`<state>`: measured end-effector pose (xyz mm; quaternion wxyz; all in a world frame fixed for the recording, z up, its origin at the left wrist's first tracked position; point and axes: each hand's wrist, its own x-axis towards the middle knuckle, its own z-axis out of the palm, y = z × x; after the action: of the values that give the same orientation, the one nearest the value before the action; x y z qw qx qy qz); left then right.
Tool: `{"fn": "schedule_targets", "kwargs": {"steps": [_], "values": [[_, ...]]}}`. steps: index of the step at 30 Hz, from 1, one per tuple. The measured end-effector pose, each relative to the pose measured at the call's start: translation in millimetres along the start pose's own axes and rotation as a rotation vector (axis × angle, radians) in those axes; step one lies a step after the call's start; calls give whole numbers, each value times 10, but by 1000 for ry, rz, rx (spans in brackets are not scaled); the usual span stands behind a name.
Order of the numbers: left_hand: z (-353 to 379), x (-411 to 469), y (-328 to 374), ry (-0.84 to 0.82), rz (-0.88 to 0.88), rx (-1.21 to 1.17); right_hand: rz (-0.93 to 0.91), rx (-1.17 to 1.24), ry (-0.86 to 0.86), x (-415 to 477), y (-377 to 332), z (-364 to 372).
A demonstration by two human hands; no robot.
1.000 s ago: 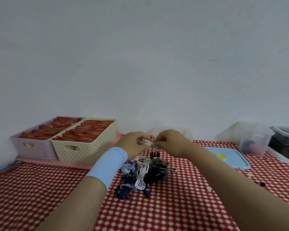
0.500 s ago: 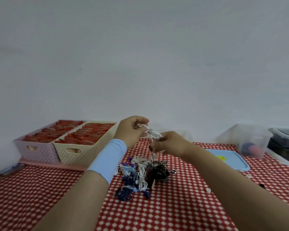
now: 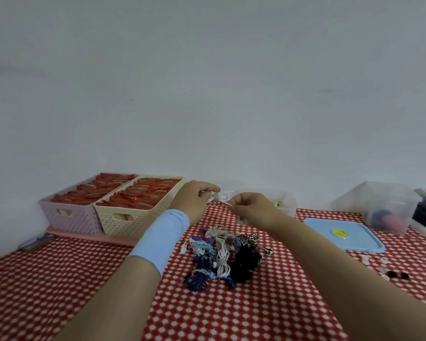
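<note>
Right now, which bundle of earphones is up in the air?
The white bundle, held between the left hand and the right hand. All the others lie in a pile on the red checked cloth.

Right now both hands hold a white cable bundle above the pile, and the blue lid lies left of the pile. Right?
Wrong side: in the head view the blue lid lies right of the pile, not left. The left hand and right hand do hold the white cable bundle above the pile.
</note>
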<state>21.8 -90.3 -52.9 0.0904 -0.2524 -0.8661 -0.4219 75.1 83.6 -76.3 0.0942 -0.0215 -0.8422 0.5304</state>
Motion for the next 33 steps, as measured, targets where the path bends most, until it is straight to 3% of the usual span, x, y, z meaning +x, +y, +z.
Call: {"fn": "schedule_targets", "kwargs": {"steps": [4,9,15,21,29,33], "values": [[42,-9,6,54,-26,-64,16,-117,-37,14,-21,31],[62,-27,22,58,-57,-191,62,-13,24,-16,-51,-111],[353,-135,217,-90,-63,-207,165,-111,1,-337,107,-743],[1012,-273,591,-268,46,-35,229,-349,9,-748,476,-1231],[1285,-385,605,-449,9,331,222,-393,-74,-973,716,-1331],[1282,-373,647,-470,48,430,200,-363,-17,-999,748,-1402]]}}
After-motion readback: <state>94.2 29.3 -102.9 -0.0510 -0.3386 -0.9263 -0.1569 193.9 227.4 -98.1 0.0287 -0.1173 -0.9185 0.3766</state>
